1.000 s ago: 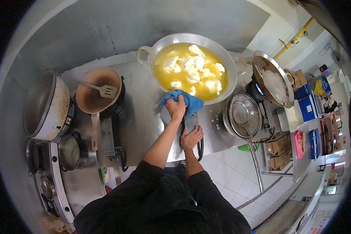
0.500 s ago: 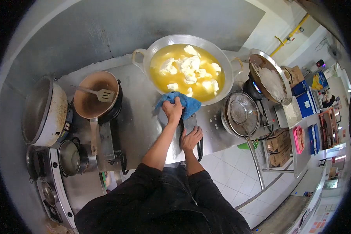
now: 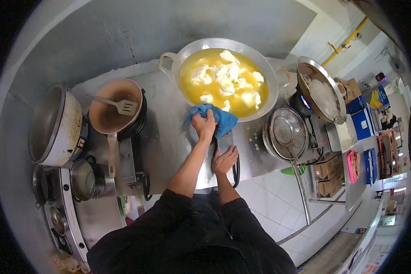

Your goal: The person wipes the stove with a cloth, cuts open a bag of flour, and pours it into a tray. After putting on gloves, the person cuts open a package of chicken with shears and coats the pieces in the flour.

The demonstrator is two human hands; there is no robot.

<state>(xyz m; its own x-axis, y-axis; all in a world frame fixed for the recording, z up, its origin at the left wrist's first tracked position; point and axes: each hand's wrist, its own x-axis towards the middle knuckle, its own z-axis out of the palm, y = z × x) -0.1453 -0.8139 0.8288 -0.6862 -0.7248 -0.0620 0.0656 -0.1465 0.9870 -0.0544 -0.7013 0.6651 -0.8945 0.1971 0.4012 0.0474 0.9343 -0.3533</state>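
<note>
My left hand (image 3: 204,124) is closed on a bunched blue cloth (image 3: 224,122), pressed against the near side of a wide metal wok (image 3: 227,44). Yellow liquid (image 3: 194,86) fills much of the wok, with white soft-looking lumps (image 3: 227,74) in it. Close by, my right hand (image 3: 225,160) rests with fingers apart on the front panel of a cooker (image 3: 224,140) below the wok. Most of that cooker is hidden by the wok, cloth and hands.
Left, a brown pan (image 3: 96,116) holds a slotted spatula (image 3: 126,108), near a large white pot (image 3: 68,132). On the right are a round strainer (image 3: 286,130) with a long handle and another wok (image 3: 337,112) holding white stuff. Cardboard boxes (image 3: 328,170) sit lower right.
The whole view has shifted slightly, so things appear a little further right. My left hand keeps its hold on the cloth, and my right hand stays on the cooker panel.
</note>
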